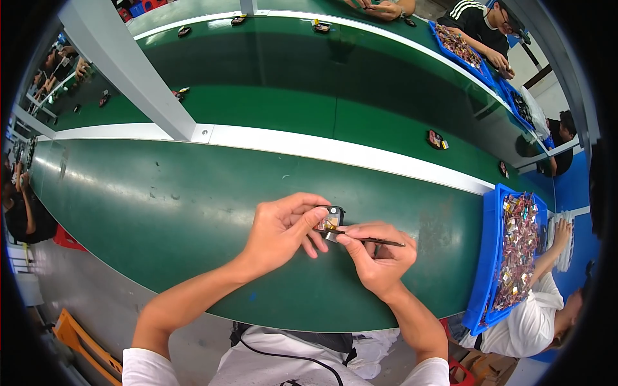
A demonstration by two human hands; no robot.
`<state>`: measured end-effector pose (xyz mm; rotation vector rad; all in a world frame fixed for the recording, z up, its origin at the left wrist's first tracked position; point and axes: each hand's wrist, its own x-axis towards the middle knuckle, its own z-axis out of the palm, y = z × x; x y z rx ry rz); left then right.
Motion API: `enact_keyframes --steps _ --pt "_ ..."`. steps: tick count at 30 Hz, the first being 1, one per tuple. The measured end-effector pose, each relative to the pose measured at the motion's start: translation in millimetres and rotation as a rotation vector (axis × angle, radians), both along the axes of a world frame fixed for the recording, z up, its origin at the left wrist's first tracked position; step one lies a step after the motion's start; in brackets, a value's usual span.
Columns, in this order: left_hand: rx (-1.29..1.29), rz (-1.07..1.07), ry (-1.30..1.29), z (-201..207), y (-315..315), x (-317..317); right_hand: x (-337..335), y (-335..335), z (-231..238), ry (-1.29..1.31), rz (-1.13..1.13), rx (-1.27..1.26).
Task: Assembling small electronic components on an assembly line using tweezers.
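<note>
Over the green worktable, my left hand [277, 228] grips a small black open device casing [334, 215] by its left side, thumb on top. Inside the casing show a pale round part and some yellowish and silvery bits, too small to name. A slim dark pair of tweezers [385, 242] lies pinched between the thumb and fingers of my right hand [381, 256]. Its tip reaches the lower part of the casing, and its back end points to the right. A small silvery piece [331, 236] sticks out at the casing's lower edge.
At the right end stands a blue tray [487, 257] heaped with small wired parts [517, 244]. Beyond a white rail [277, 143] runs a green conveyor belt [270, 77] with several small casings, one [436, 139] at right. A grey post [138, 71] rises at left. Co-workers sit around.
</note>
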<state>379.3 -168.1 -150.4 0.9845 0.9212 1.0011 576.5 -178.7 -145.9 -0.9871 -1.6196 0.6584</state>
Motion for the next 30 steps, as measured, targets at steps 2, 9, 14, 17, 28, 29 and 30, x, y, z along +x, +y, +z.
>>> enact_keyframes --steps 2,9,14,17,28,29,30 --pt "-0.005 0.001 -0.013 -0.1 0.1 -1.3 -1.1 0.2 -0.8 -0.002 0.007 0.009" --pt "-0.009 -0.008 -0.022 1.6 1.9 -0.8 -0.3 0.1 0.1 -0.015 0.003 0.025" --pt "-0.002 -0.034 -0.032 0.8 1.7 -2.0 -0.4 0.0 2.2 -0.027 -0.004 0.02" --pt "-0.004 -0.042 -0.011 3.2 1.0 -2.6 1.4 -0.3 2.3 -0.024 0.004 0.012" --pt "-0.002 -0.031 -0.004 2.0 2.0 -2.8 2.1 2.3 2.6 0.007 0.045 0.036" --pt "-0.004 -0.031 -0.004 2.2 1.8 -2.6 2.8 3.0 3.2 -0.024 0.058 0.069" --pt "-0.004 -0.031 -0.003 2.9 1.8 -2.4 3.1 3.9 4.2 -0.054 0.071 0.103"
